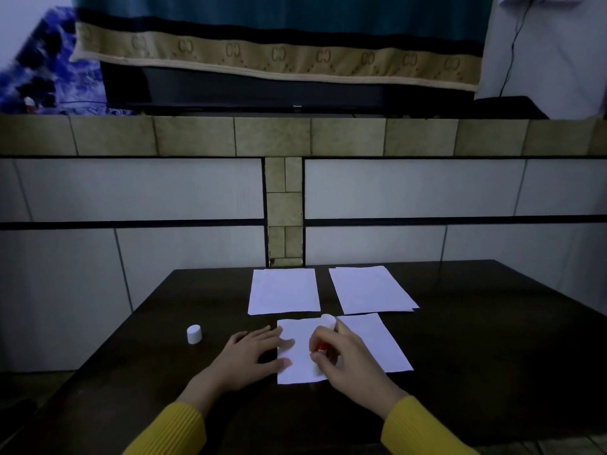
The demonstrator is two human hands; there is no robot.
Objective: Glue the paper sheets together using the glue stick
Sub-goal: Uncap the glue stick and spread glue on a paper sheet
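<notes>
A white paper sheet (371,343) lies on the dark table in front of me. My left hand (253,356) rests flat on the sheet's left edge with its fingers spread. My right hand (345,359) grips a red glue stick (323,348) over the sheet; the stick's white end (328,320) points away from me. Its white cap (194,333) stands on the table to the left. Two more white sheets lie farther back, one at the left (284,290) and a small stack at the right (371,289).
The dark wooden table (476,356) stands against a tiled wall (131,192). A ledge above carries a dark screen (262,90) draped with a cloth.
</notes>
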